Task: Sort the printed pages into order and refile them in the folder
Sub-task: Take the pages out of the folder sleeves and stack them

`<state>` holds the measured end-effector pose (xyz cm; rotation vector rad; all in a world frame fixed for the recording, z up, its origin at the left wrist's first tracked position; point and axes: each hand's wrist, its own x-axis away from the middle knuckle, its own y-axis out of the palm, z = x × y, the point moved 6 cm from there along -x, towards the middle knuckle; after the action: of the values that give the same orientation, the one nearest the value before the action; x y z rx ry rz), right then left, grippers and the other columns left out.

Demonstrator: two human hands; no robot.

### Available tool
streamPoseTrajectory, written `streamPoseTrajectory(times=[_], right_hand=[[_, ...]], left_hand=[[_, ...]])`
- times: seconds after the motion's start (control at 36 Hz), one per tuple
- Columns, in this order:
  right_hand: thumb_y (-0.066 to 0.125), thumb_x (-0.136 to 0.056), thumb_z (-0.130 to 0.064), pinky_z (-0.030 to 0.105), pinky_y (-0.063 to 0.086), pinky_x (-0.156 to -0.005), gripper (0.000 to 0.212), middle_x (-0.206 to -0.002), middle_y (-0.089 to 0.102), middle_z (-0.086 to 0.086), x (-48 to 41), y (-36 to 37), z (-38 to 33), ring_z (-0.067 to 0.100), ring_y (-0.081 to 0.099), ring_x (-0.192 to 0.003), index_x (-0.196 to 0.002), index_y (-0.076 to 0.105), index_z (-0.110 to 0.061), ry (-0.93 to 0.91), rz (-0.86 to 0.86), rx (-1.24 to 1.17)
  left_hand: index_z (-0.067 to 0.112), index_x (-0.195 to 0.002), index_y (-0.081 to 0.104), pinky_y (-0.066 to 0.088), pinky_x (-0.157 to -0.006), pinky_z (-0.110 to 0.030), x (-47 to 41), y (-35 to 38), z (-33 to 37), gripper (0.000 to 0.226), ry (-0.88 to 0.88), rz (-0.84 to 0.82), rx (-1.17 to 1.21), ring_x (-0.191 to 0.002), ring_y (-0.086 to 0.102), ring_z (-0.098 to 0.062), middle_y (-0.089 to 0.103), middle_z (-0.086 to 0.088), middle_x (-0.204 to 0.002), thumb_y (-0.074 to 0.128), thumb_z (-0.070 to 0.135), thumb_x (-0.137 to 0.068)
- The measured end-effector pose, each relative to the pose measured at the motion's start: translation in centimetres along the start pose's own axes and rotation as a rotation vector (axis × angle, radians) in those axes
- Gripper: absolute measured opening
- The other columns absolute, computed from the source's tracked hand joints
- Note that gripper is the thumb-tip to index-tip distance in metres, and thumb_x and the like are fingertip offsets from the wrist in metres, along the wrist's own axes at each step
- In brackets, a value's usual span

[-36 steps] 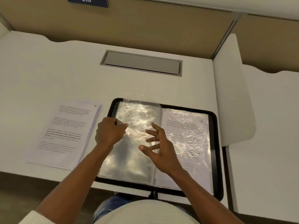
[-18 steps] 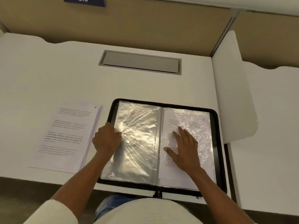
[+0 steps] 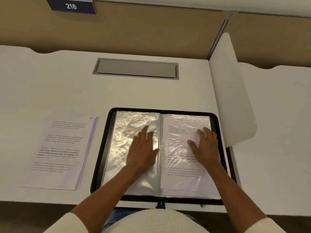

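A black zip folder (image 3: 101, 148) lies open on the white desk in front of me. Its left plastic sleeve (image 3: 124, 145) is shiny and holds no page. The right sleeve holds a printed page (image 3: 183, 175) numbered 3 at its top corner. My left hand (image 3: 143, 150) lies flat with straight fingers on the left sleeve near the spine. My right hand (image 3: 205, 145) presses flat on the right page, fingers pointing to its top right corner. A stack of loose printed pages (image 3: 62, 148) lies left of the folder, its top sheet numbered 6.
A grey cable hatch (image 3: 136, 68) is set into the desk behind the folder. A white divider panel (image 3: 232, 91) stands close to the folder's right edge. A tan partition wall with a "216" sign (image 3: 71, 6) closes the back. The desk's front edge runs under the folder.
My left hand let go of the left sleeve's outer edge, opened and moved right to lie flat near the spine. My right hand slid up and right across page 3.
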<state>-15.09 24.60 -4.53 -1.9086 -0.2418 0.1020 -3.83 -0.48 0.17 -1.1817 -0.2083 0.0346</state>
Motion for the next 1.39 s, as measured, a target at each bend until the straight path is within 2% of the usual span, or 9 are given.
streamPoseTrajectory(times=[0.19, 0.47, 0.58, 0.69, 0.83, 0.97, 1.11, 1.25, 1.39], right_hand=[[0.063, -0.099, -0.051, 0.053, 0.036, -0.117, 0.078, -0.166, 0.027, 0.018, -2.8, -1.0, 1.8, 0.039, 0.029, -0.147, -0.155, 0.040, -0.001, 0.027, -0.019, 0.065], [0.076, -0.091, -0.045, 0.052, 0.043, -0.107, 0.056, -0.154, 0.043, 0.017, -4.5, -1.9, 2.4, 0.038, 0.040, -0.134, -0.136, 0.066, -0.012, -0.013, 0.044, -0.025], [0.084, -0.085, -0.023, 0.043, 0.051, -0.095, 0.028, -0.134, 0.056, 0.012, -4.3, -2.9, 2.0, 0.030, 0.048, -0.126, -0.111, 0.076, -0.015, 0.025, 0.177, -0.236], [0.084, -0.085, -0.014, 0.026, 0.043, -0.083, 0.018, -0.118, 0.059, 0.004, -4.1, -3.7, 1.3, 0.018, 0.053, -0.111, -0.100, 0.075, -0.018, 0.031, 0.234, -0.347], [0.082, -0.086, -0.009, 0.021, 0.050, -0.074, 0.020, -0.100, 0.065, -0.007, -3.7, -4.3, 0.5, 0.007, 0.062, -0.088, -0.089, 0.070, -0.024, 0.010, 0.201, -0.512], [0.080, -0.086, -0.005, 0.024, 0.051, -0.073, 0.022, -0.096, 0.063, -0.007, -3.0, -5.4, -0.3, 0.008, 0.061, -0.087, -0.088, 0.068, -0.024, -0.062, 0.250, -0.534], [0.082, -0.085, -0.008, 0.032, 0.056, -0.069, 0.020, -0.106, 0.056, -0.004, -2.9, -6.0, -0.6, 0.009, 0.060, -0.096, -0.091, 0.070, -0.024, -0.118, 0.257, -0.542], [0.086, -0.081, -0.009, 0.030, 0.057, -0.071, 0.023, -0.109, 0.055, -0.006, -3.5, -6.7, -0.7, 0.007, 0.060, -0.100, -0.091, 0.072, -0.024, -0.108, 0.222, -0.597], [0.085, -0.071, -0.023, 0.035, 0.060, -0.082, 0.044, -0.117, 0.057, -0.010, -5.2, -7.1, -1.5, 0.010, 0.062, -0.106, -0.109, 0.067, -0.035, -0.036, 0.052, -0.703]], left_hand=[[0.011, -0.164, 0.024, 0.014, -0.132, -0.045, -0.4, 4.3, 4.2, 0.091, 0.336, -0.143, -0.084, -0.163, -0.001, -0.027, -0.007, -0.010, -0.176, 0.055, 0.066, -0.099], [0.014, -0.168, 0.017, -0.001, -0.132, -0.043, -0.1, 6.0, 4.2, 0.093, 0.356, -0.191, -0.179, -0.161, -0.020, -0.022, -0.017, -0.008, -0.175, 0.044, 0.071, -0.100], [0.013, -0.166, 0.021, 0.000, -0.132, -0.047, -0.3, 5.6, 4.7, 0.093, 0.342, -0.201, -0.197, -0.162, -0.014, -0.024, -0.012, -0.010, -0.176, 0.049, 0.070, -0.098], [0.014, -0.154, 0.046, 0.007, -0.131, -0.049, -1.1, 5.0, 5.3, 0.080, 0.318, -0.143, -0.175, -0.162, 0.011, -0.028, 0.018, -0.013, -0.174, 0.059, 0.066, -0.094], [0.023, -0.103, 0.072, 0.044, -0.102, -0.038, -3.6, 2.7, 5.8, 0.037, 0.021, 0.035, 0.185, -0.119, 0.058, -0.016, 0.068, 0.006, -0.121, 0.071, 0.059, -0.092], [0.009, -0.079, 0.075, 0.065, -0.078, -0.044, -6.6, 1.3, 6.1, 0.052, -0.447, -0.030, 0.734, -0.069, 0.075, -0.017, 0.076, 0.001, -0.071, 0.071, 0.059, -0.094], [-0.010, -0.101, 0.070, 0.052, -0.050, -0.029, -8.6, 1.3, 7.3, 0.079, -0.846, -0.222, 1.233, -0.066, 0.064, -0.029, 0.071, -0.020, -0.080, 0.072, 0.068, -0.089], [-0.003, -0.098, 0.069, 0.048, -0.045, -0.025, -9.7, 1.7, 7.7, 0.019, -0.904, -0.242, 1.199, -0.051, 0.058, -0.023, 0.069, -0.019, -0.078, 0.067, 0.016, -0.095], [0.002, -0.088, 0.065, 0.050, -0.055, -0.030, -9.3, 2.3, 8.0, 0.007, -0.905, -0.161, 1.246, -0.062, 0.058, -0.027, 0.066, -0.016, -0.074, 0.062, 0.008, -0.090]])
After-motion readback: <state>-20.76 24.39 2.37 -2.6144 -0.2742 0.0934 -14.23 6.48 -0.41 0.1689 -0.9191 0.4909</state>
